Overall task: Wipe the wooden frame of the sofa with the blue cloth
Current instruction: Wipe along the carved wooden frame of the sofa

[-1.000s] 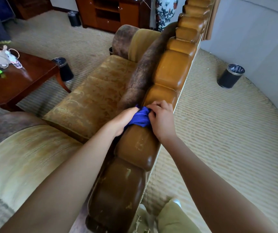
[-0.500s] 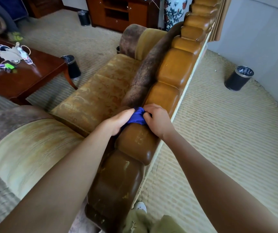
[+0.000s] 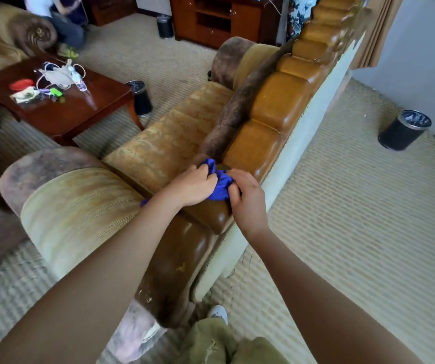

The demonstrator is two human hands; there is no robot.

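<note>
Blue cloth (image 3: 219, 183): bunched into a wad, lying on the top rail of the sofa's wooden frame (image 3: 276, 111), in the dip between two of its rounded, glossy brown lobes. A loose corner of it stands up just behind the left knuckles.

Left hand (image 3: 192, 187): on the seat side of the rail, fingers curled, its grip closed over the near edge of the cloth.

Right hand (image 3: 248, 199): on the outer side of the rail, thumb and fingers pinching the other edge of the cloth. The two hands sit close together with the wad between them.

Sofa seat (image 3: 163, 143): worn gold patterned fabric, with a rolled armrest (image 3: 77, 214) in the foreground to the left of the arms.

Bench (image 3: 79, 106): dark red wood, standing on the carpet in front of the sofa, carrying a tangle of cords, a red item and small oddments.

Bins: one black bin (image 3: 403, 130) on the carpet behind the sofa, well apart from it; another (image 3: 141, 98) just beside the bench corner.

A seated person (image 3: 58, 19), blurred, at the far left.
</note>
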